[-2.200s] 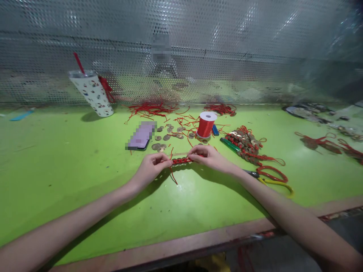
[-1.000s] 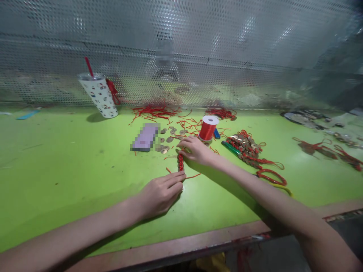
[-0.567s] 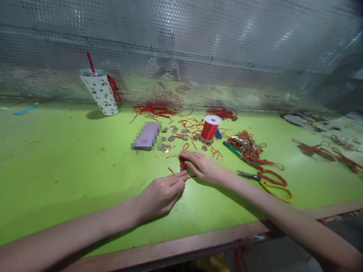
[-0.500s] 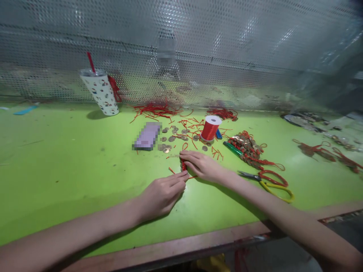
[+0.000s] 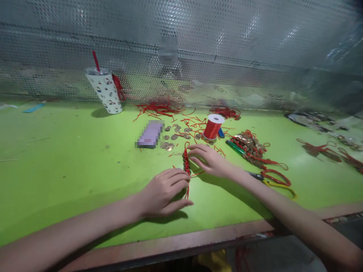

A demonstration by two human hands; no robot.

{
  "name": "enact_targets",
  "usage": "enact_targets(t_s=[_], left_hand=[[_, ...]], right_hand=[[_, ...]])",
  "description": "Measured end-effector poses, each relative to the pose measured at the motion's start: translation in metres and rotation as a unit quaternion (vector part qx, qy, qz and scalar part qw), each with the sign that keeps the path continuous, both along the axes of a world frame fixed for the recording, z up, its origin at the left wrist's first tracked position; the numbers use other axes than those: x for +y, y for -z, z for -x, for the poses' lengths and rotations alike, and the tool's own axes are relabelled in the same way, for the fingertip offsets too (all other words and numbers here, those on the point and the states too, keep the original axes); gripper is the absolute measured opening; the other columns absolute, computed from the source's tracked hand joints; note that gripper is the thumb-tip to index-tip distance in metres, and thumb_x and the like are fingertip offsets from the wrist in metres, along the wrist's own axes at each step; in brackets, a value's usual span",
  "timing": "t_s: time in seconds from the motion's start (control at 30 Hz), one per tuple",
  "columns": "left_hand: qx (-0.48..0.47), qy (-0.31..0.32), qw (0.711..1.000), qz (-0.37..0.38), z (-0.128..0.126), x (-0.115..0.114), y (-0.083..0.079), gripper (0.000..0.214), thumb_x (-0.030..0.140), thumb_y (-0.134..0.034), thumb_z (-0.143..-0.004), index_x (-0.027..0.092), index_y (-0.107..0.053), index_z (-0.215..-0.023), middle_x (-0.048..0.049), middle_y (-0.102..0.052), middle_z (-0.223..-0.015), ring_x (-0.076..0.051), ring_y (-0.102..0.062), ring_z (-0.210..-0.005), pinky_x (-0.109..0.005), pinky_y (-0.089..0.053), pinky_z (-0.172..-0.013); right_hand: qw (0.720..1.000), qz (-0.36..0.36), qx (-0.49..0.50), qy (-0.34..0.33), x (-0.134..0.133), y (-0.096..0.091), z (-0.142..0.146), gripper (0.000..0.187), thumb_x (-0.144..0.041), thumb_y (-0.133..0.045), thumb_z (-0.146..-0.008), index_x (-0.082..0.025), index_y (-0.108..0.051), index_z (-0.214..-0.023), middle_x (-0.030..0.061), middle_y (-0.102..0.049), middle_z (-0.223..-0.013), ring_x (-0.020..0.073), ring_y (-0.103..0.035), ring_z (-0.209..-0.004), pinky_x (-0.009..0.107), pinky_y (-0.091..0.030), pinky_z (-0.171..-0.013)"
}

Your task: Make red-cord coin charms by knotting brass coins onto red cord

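A string of coins knotted together with red cord (image 5: 186, 162) lies upright in the view on the green table, a small loop at its far end and loose cord tails at its near end. My left hand (image 5: 170, 190) is at its near end, fingertips touching it and thumb spread well apart. On the other side, my right hand (image 5: 208, 160) rests with fingers apart, fingertips beside the upper part of the string. Loose coins (image 5: 176, 136) lie just beyond the hands.
Behind the hands are a purple phone (image 5: 151, 134), a red cord spool (image 5: 213, 127) and cord scraps (image 5: 160, 109). To the right lie finished-looking coin strings (image 5: 251, 145), a green lighter-like object (image 5: 235, 147) and scissors (image 5: 273, 177). A patterned tumbler (image 5: 105, 90) stands back left.
Both hands have loosened: the left thumb has spread from its fingers, and the right fingers have lifted off the coin string, which now shows along most of its length. The view shifted slightly.
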State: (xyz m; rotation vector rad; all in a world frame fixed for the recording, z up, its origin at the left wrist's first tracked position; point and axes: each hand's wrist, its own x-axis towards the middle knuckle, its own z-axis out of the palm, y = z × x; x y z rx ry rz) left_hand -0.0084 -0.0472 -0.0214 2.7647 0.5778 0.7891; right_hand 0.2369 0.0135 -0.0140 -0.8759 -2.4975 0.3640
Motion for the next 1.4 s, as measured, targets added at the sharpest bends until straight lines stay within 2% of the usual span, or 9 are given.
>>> enact_targets(t_s=[0.13,0.37,0.63,0.8,0.97,1.1,1.27,1.33,1.4], left_hand=[[-0.007,-0.103,0.994,0.032,0.003,0.01,-0.001,0.017,0.022,-0.047,-0.103,0.014,-0.063,-0.105,-0.0122,-0.071,-0.102,-0.025,-0.064,-0.098,-0.043,-0.054,-0.09],[0.034,-0.147,0.984,0.09,0.006,0.021,0.001,0.016,0.019,-0.047,-0.099,0.017,-0.062,-0.093,-0.0093,-0.064,-0.097,-0.024,-0.059,-0.093,-0.038,-0.051,-0.082],[0.066,-0.163,0.977,0.121,0.009,0.02,-0.001,0.015,0.024,-0.047,-0.1,0.017,-0.058,-0.094,-0.0093,-0.065,-0.096,-0.025,-0.059,-0.088,-0.041,-0.049,-0.08],[0.064,-0.15,0.976,0.147,0.012,0.02,-0.003,0.016,0.025,-0.046,-0.1,0.018,-0.058,-0.091,-0.0092,-0.064,-0.097,-0.024,-0.059,-0.09,-0.038,-0.051,-0.079],[0.017,-0.15,0.97,0.19,0.008,0.019,-0.003,0.017,0.026,-0.045,-0.1,0.019,-0.057,-0.089,-0.0061,-0.066,-0.087,-0.02,-0.06,-0.079,-0.034,-0.05,-0.071],[-0.029,-0.14,0.956,0.257,0.001,0.018,-0.01,0.016,0.026,-0.05,-0.098,0.018,-0.061,-0.09,-0.0035,-0.069,-0.084,-0.018,-0.062,-0.074,-0.03,-0.05,-0.069],[-0.075,-0.115,0.923,0.36,-0.008,0.025,-0.017,0.012,0.027,-0.062,-0.092,0.017,-0.069,-0.089,-0.0043,-0.074,-0.085,-0.018,-0.067,-0.078,-0.032,-0.054,-0.075],[-0.093,-0.103,0.911,0.389,-0.01,0.03,-0.016,0.013,0.027,-0.064,-0.091,0.016,-0.072,-0.092,-0.0059,-0.076,-0.089,-0.019,-0.069,-0.082,-0.033,-0.056,-0.078],[-0.105,-0.102,0.908,0.392,-0.011,0.033,-0.014,0.016,0.027,-0.063,-0.092,0.016,-0.074,-0.093,-0.0065,-0.077,-0.089,-0.02,-0.069,-0.082,-0.034,-0.055,-0.077]], right_hand=[[0.999,0.034,-0.001,0.033,-0.026,-0.001,-0.008,0.016,-0.031,-0.051,-0.104,-0.02,-0.061,-0.109,0.013,-0.068,-0.107,0.0259,-0.064,-0.101,0.044,-0.054,-0.09],[0.994,0.099,-0.004,0.05,-0.052,0.002,-0.009,0.009,-0.029,-0.056,-0.101,-0.021,-0.06,-0.098,0.0083,-0.066,-0.093,0.023,-0.062,-0.088,0.036,-0.051,-0.078],[0.984,0.151,0.075,0.063,-0.048,0.006,-0.01,0.008,-0.023,-0.057,-0.098,-0.02,-0.064,-0.095,0.0069,-0.071,-0.091,0.0199,-0.065,-0.082,0.033,-0.051,-0.074],[0.974,0.184,0.113,0.07,-0.049,0.006,-0.007,0.006,-0.022,-0.062,-0.095,-0.02,-0.066,-0.092,0.0054,-0.073,-0.089,0.0193,-0.066,-0.08,0.033,-0.051,-0.074],[0.951,0.218,0.176,0.131,-0.05,0.004,0.0,0.006,-0.022,-0.067,-0.09,-0.02,-0.066,-0.084,0.0043,-0.069,-0.083,0.0184,-0.062,-0.075,0.032,-0.048,-0.068],[0.93,0.271,0.202,0.145,-0.048,0.002,0.006,0.007,-0.025,-0.07,-0.087,-0.019,-0.066,-0.084,0.0034,-0.068,-0.08,0.017,-0.059,-0.071,0.031,-0.045,-0.063],[0.881,0.374,0.271,0.109,-0.043,0.005,0.013,0.011,-0.028,-0.072,-0.085,-0.019,-0.067,-0.087,0.0039,-0.071,-0.083,0.0174,-0.065,-0.074,0.032,-0.051,-0.069],[0.872,0.381,0.289,0.104,-0.041,0.007,0.016,0.012,-0.029,-0.073,-0.085,-0.019,-0.066,-0.087,0.0038,-0.071,-0.083,0.0176,-0.066,-0.074,0.032,-0.053,-0.069],[0.88,0.359,0.292,0.106,-0.04,0.009,0.019,0.012,-0.03,-0.072,-0.087,-0.019,-0.066,-0.087,0.0038,-0.072,-0.083,0.0178,-0.067,-0.075,0.032,-0.054,-0.069]])
